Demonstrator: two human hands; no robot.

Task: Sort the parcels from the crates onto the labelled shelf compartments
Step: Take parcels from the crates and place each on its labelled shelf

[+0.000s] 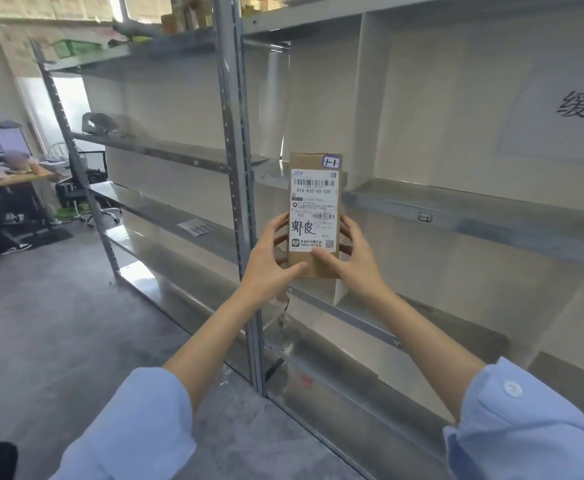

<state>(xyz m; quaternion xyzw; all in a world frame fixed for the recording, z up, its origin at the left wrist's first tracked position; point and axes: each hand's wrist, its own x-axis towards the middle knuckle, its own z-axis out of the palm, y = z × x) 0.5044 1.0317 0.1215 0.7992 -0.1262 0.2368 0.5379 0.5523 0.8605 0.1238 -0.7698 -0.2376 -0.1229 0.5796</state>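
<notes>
Both hands held one parcel [315,216] upright, left hand [272,261] on its left edge, right hand [349,261] on its right, shelf [474,209] behind.

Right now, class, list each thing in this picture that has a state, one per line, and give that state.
Brown cardboard parcel with white shipping label: upright, held in the air in front of the shelves, label facing the camera.
Left hand: gripping the parcel's lower left edge.
Right hand: gripping the parcel's lower right edge.
Grey metal shelf tagged 1-2: bare.
</notes>
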